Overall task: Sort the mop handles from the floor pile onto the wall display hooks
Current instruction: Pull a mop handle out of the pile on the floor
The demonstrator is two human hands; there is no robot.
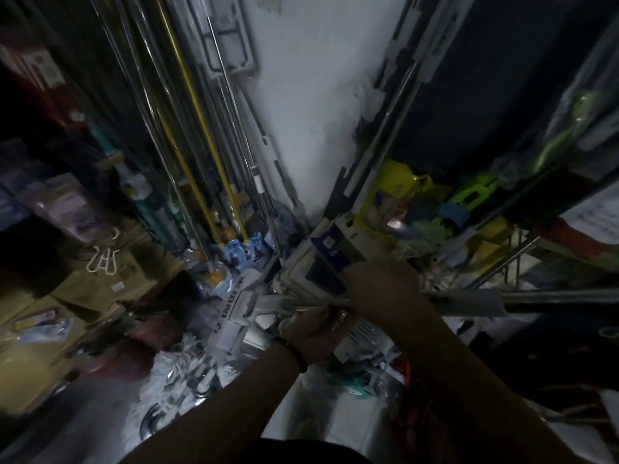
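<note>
**Two grips on one mop handle [469, 303]**

It lies level just above the floor pile [187, 366]. The right hand [382, 286] wraps the shaft, and the left hand [316, 331] grips beside it, near the head end. Likely step: pulling it free of the pile. Next it must be stood upright and raised toward the hung handles [187, 128]. The hooks are out of view.

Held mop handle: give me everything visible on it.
The mop handle is a thin, silvery, metal-looking pole lying roughly level across the view and running off the right edge. A pale grey sleeve wraps part of it. Its left end meets a head in white printed packaging. The left hand grips it near the head, and the right hand holds it just beside. The picture is dim and blurred.
</note>
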